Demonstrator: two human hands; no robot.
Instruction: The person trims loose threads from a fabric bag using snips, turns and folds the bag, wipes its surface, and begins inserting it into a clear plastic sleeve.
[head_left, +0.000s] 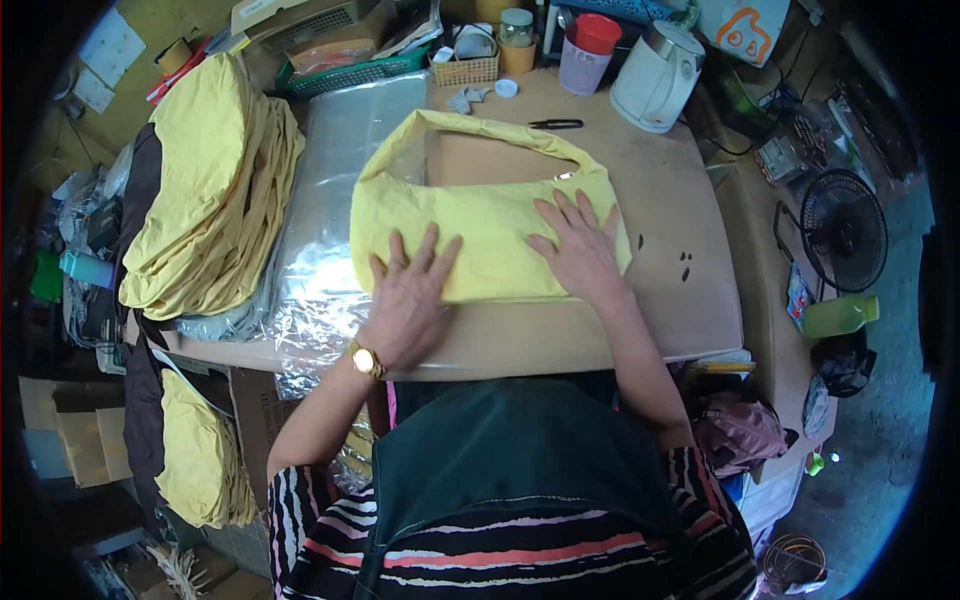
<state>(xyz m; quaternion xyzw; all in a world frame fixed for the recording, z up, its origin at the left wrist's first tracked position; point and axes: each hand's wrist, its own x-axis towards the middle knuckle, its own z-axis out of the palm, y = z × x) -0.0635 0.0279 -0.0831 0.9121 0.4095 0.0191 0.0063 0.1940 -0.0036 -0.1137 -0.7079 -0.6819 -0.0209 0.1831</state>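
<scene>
Yellow fabric shoulder bag (492, 235) lay flat at the centre of the frame, its left part over clear plastic sheets (325, 190). The left hand (412, 290) and right hand (580, 250) rested on it, fingers spread, pinching nothing. Uneven pressure could have creased the cloth; the slick plastic might have let its left end slide. The gold wristwatch (367, 360), lower left of centre, might have snagged plastic, and the black thread snips (556, 124), upper centre, could have nicked a shifted strap (485, 127).
</scene>
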